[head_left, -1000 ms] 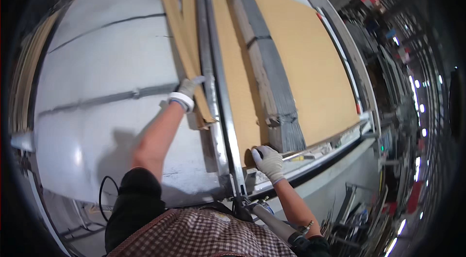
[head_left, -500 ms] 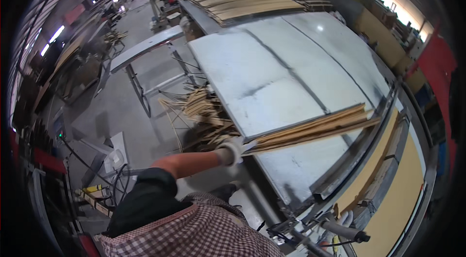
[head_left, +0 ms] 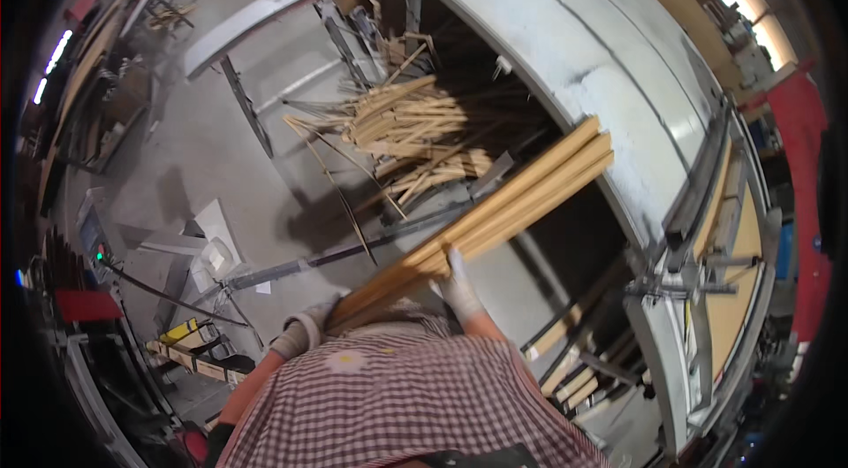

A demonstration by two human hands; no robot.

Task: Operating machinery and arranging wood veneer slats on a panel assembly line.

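A bundle of long wooden strips (head_left: pixel 521 190) slants across my front, its far end over the edge of the white-topped table (head_left: pixel 565 48). At its near end, by my waist, my gloved left hand (head_left: pixel 307 328) is closed around the strips. Farther along, my gloved right hand (head_left: pixel 459 287) grips the bundle from its near side, with the fingers partly hidden by the wood. Beyond the bundle, loose wooden strips (head_left: pixel 411 123) lie in a messy heap beside and partly under the table.
A low metal bench (head_left: pixel 274 15) with a pale top stands at the upper left. Along the table's right side run dark metal bars (head_left: pixel 698 194) and tan board (head_left: pixel 735 322). More strips lie below the table's near end. A cable (head_left: pixel 168 296) hangs at left.
The bundle has come off the tabletop toward me and swung out over the floor. My right hand now grips it too. The view has turned down toward the heap.
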